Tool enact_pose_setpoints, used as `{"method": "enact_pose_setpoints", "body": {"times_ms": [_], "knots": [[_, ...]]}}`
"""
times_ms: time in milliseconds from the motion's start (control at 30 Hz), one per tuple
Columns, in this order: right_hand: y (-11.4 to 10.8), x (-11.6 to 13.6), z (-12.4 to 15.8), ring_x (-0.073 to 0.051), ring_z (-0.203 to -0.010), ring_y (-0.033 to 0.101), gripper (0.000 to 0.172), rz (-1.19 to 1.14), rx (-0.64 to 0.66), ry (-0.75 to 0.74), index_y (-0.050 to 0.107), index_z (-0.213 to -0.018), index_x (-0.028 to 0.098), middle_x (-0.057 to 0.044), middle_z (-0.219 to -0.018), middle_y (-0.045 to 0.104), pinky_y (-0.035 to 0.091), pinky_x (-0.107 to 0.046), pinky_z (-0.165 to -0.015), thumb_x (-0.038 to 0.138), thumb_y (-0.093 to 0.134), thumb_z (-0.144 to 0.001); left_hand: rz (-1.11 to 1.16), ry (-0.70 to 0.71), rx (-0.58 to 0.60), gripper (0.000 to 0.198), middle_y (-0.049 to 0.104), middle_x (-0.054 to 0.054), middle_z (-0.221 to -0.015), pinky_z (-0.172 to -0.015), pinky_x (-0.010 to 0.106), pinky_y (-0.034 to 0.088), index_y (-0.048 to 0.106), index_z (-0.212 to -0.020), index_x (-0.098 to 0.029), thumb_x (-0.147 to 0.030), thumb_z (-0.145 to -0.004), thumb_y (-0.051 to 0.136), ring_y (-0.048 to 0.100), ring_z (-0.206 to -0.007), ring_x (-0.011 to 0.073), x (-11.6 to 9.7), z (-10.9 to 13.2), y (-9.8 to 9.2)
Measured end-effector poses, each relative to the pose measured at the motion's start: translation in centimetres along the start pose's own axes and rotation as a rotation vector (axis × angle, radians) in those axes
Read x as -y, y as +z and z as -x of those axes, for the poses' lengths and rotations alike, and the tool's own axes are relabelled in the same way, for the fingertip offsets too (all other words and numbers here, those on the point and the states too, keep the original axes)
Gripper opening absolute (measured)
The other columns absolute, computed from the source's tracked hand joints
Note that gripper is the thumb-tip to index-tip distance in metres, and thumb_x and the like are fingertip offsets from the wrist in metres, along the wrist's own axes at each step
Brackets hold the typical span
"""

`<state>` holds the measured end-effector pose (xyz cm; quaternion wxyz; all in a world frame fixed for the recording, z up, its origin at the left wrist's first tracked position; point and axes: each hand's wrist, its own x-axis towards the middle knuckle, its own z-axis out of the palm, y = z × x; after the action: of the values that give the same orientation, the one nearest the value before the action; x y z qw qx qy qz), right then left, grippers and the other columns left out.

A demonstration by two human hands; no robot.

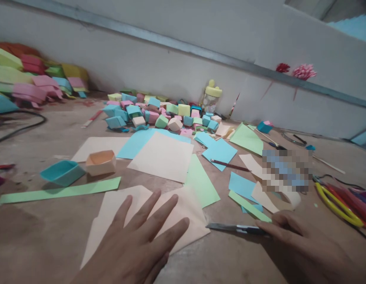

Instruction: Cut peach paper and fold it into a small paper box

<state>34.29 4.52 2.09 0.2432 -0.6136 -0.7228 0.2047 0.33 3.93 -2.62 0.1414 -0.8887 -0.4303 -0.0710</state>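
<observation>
My left hand (141, 236) lies with fingers spread on creased sheets of pale peach paper (191, 209), which it partly covers. Closed around the dark handle of a utility knife (227, 227) is my right hand (304, 244). The knife's blade points left, its tip at the right corner of the peach paper. Just beyond the knife lies a narrow green paper strip (248, 206). Past my left hand are a larger flat peach sheet (163, 157) and a green sheet (200, 181).
Small folded paper boxes (153, 112) are heaped along the wall near a clear jar (211, 98) with a yellow lid. A blue box (63, 172) and a peach box (100, 162) stand at left. A pencil (230, 165) rests on blue paper; yellow-handled scissors (333, 205) lie right.
</observation>
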Motion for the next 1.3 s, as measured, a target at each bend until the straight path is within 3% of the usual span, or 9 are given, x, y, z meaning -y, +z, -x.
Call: {"method": "enact_pose_setpoints", "body": {"times_ms": [267,400,500,667,733,833,1067,1300], "knots": [[0.9,1.6,-1.7,-0.014,-0.062,0.054,0.044,0.057,0.124,0.113,0.058,-0.063,0.023,0.0,-0.067,0.054,0.045,-0.024,-0.056,0.059,0.046,-0.086,0.063,-0.04,0.041,0.064,0.02,-0.003,-0.154,-0.085,0.068,0.046,0.018,-0.14,-0.051,-0.026,-0.088,0.045,0.042,-0.129,0.0405,-0.3,-0.3,0.0],[1.8,2.3,-1.7,-0.013,-0.059,0.053,0.045,0.109,0.124,0.246,0.053,-0.058,0.023,0.003,-0.06,0.053,0.042,-0.022,-0.05,0.063,0.055,-0.079,0.193,0.01,-0.008,0.065,0.017,0.003,-0.156,-0.092,0.076,0.031,0.022,-0.141,-0.048,-0.058,-0.084,0.051,0.036,-0.13,0.0468,-0.1,0.2,0.2],[2.2,2.2,-1.6,-0.013,-0.058,0.053,0.041,0.121,0.102,0.196,0.053,-0.058,0.023,0.003,-0.06,0.054,0.044,-0.021,-0.05,0.058,0.059,-0.079,0.212,0.012,0.002,0.077,0.017,0.006,-0.156,-0.098,0.078,0.015,0.024,-0.142,-0.046,-0.076,-0.075,0.047,0.029,-0.134,0.0478,0.1,0.5,0.3],[2.7,2.4,-1.0,-0.013,-0.066,0.055,0.037,0.105,0.08,0.123,0.053,-0.065,0.024,0.003,-0.066,0.056,0.046,-0.022,-0.06,0.055,0.052,-0.085,0.176,0.022,0.071,0.071,0.013,0.008,-0.156,-0.093,0.077,0.025,0.019,-0.142,-0.047,-0.071,-0.08,0.044,0.027,-0.134,0.0486,0.1,0.7,0.1],[2.9,2.6,-0.8,-0.014,-0.066,0.054,0.037,0.141,0.078,0.138,0.053,-0.064,0.024,0.003,-0.066,0.055,0.045,-0.023,-0.062,0.055,0.053,-0.085,0.197,0.017,0.058,0.07,0.014,0.007,-0.156,-0.096,0.076,0.022,0.02,-0.141,-0.048,-0.07,-0.08,0.046,0.028,-0.134,0.0474,0.1,0.8,-0.1],[3.1,2.5,-0.7,-0.014,-0.064,0.052,0.039,0.204,0.08,0.212,0.05,-0.063,0.023,0.003,-0.065,0.052,0.042,-0.024,-0.058,0.057,0.056,-0.082,0.211,0.011,0.056,0.07,0.016,0.005,-0.156,-0.1,0.075,0.019,0.02,-0.141,-0.049,-0.07,-0.08,0.048,0.029,-0.134,0.0458,0.2,0.9,-0.3],[2.4,1.6,-1.1,-0.014,-0.064,0.05,0.041,0.182,0.015,0.222,0.049,-0.062,0.022,0.003,-0.066,0.05,0.04,-0.023,-0.057,0.058,0.055,-0.081,0.121,0.058,0.081,0.067,0.013,0.008,-0.157,-0.096,0.074,0.025,0.014,-0.142,-0.049,-0.069,-0.084,0.041,0.03,-0.134,0.0467,0.3,0.7,-0.5],[2.9,3.0,-2.3,-0.015,-0.07,0.053,0.041,0.078,0.113,0.203,0.051,-0.064,0.022,0.001,-0.071,0.054,0.043,-0.025,-0.062,0.06,0.055,-0.08,0.066,0.097,0.058,0.071,0.011,0.01,-0.157,-0.103,0.071,0.001,0.016,-0.143,-0.047,-0.074,-0.081,0.036,0.024,-0.137,0.0446,0.2,0.7,0.1]]}}
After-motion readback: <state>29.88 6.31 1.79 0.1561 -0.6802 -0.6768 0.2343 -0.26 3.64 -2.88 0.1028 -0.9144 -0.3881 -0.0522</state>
